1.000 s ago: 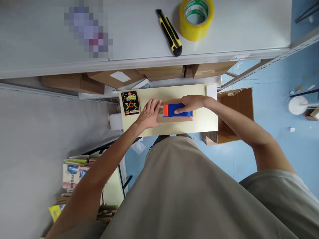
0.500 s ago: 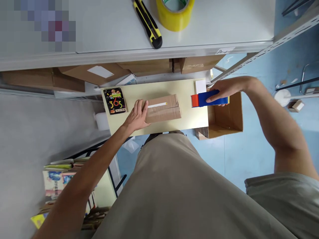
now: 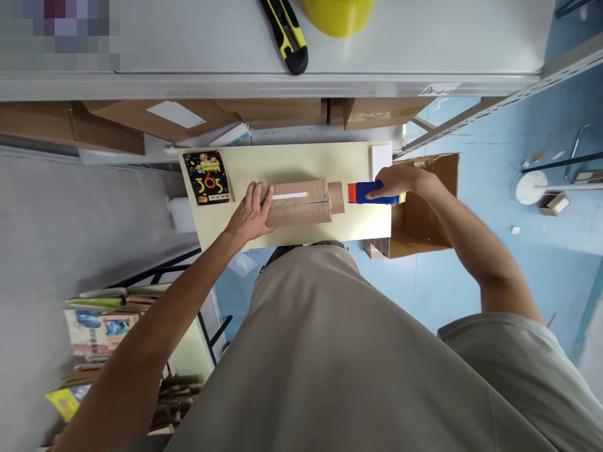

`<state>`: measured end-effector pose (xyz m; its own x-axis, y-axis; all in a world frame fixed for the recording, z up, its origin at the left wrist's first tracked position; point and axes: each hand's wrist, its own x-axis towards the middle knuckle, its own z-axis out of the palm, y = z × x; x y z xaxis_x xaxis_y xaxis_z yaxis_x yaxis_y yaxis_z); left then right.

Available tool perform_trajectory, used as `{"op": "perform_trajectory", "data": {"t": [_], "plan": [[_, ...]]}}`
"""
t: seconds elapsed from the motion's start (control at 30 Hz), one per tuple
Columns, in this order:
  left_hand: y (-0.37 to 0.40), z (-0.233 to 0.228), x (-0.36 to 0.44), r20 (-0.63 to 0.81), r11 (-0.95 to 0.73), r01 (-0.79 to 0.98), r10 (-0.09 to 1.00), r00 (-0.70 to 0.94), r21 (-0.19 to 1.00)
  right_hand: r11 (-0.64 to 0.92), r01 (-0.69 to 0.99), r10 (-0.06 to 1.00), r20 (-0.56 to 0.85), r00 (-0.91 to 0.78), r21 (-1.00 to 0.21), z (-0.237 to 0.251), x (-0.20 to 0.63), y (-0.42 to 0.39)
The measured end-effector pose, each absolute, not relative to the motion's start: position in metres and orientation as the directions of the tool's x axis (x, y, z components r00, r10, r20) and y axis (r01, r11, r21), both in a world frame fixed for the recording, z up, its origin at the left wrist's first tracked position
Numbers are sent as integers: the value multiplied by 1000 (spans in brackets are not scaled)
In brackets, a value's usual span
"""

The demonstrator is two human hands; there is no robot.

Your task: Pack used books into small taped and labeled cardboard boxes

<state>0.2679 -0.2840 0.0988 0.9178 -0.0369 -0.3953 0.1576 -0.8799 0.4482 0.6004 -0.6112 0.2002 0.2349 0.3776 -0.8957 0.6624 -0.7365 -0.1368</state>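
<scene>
A small brown cardboard box (image 3: 301, 212) lies on the pale yellow table, with a white strip along its top and a flap (image 3: 336, 198) sticking out at its right end. My left hand (image 3: 252, 212) grips the box's left end, fingers over the top. In my right hand (image 3: 393, 182) is a blue tape dispenser (image 3: 367, 192), its red head pointing left at the flap, a small gap apart from it. My palm hides part of the dispenser. A black book marked 365 (image 3: 207, 178) lies left of my left hand.
The table (image 3: 282, 154) stands below a grey shelf (image 3: 424, 44) bearing a yellow-black utility knife (image 3: 287, 37) and a yellow tape roll (image 3: 339, 16). Cardboard boxes (image 3: 277, 116) fill the lower shelf. An open carton (image 3: 421, 235) stands at the table's right end; books (image 3: 94, 333) are stacked lower left.
My right hand has moved left with the tape dispenser, closer to the box. A flap now projects from the box's right end. My left hand keeps its hold; the view has shifted slightly.
</scene>
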Motion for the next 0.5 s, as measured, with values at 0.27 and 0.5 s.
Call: {"op": "perform_trajectory", "data": {"t": [0.27, 0.5], "plan": [[-287, 92, 267, -402, -878, 182, -13, 916, 442, -714, 700, 356, -870, 341, -18, 176, 558, -586], [-287, 87, 266, -360, -860, 172, -15, 933, 481, -726, 687, 429, -765, 479, 23, 155, 492, -561]]}}
